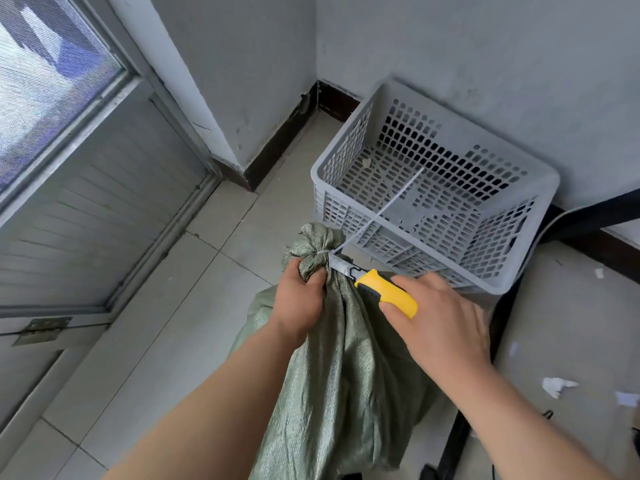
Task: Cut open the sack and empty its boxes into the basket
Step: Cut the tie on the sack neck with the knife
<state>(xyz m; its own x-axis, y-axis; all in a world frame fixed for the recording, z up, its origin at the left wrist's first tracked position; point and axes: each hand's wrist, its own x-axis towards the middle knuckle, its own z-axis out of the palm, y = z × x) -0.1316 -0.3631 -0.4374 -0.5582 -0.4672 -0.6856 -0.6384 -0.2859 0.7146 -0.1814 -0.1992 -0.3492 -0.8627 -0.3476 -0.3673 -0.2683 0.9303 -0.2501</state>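
Observation:
A green woven sack (341, 368) stands on the floor tiles, its neck bunched and bound by a white zip tie (379, 211) whose long tail sticks up to the right. My left hand (299, 297) grips the sack's neck just below the tie. My right hand (440, 322) holds a yellow utility knife (388, 291), its blade tip at the tie's knot. A grey perforated plastic basket (530, 181) sits behind the sack against the wall; only scraps show inside it. The boxes are hidden within the sack.
A grey door with a window (69, 161) is on the left. A grey table surface (571, 334) with paper scraps lies at the right, black frame legs beside it. A wall corner (239, 98) stands behind the tiled floor.

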